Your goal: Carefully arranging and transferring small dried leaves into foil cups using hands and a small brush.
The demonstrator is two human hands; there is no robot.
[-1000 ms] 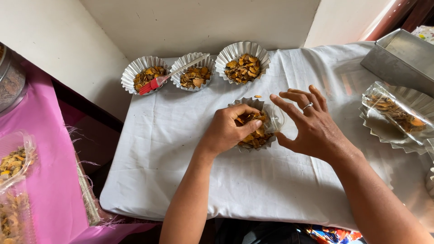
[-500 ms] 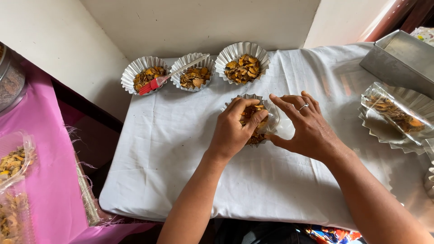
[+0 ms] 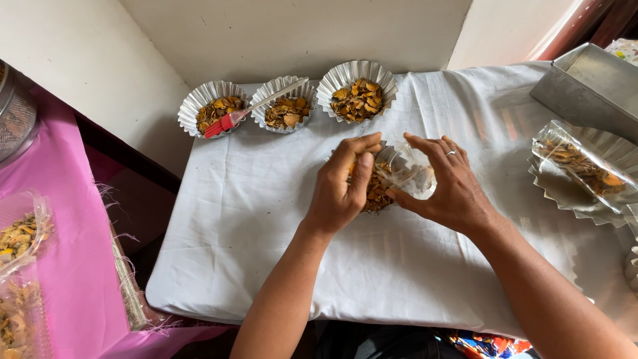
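- The plain white cloth (image 3: pixel 266 219) covers the bench.
- The three silver fluted foil cups (image 3: pixel 357 74) at the back hold orange-brown and yellow flakes.
- The pastry brush with a red bristle head and clear handle (image 3: pixel 229 121) lies across two of them.
- The clear plastic wrap (image 3: pixel 413 174) between the hands shows orange-brown flakes beneath.
- The right hand (image 3: pixel 452 193) wears a silver ring.
- The bright pink cloth (image 3: pixel 63 252) lies at left.
- The grey metal tray (image 3: pixel 591 86) sits at right.

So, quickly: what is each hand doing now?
Left hand: fingers pinched over the foil cup of chips.
Right hand: holding a clear plastic bag.
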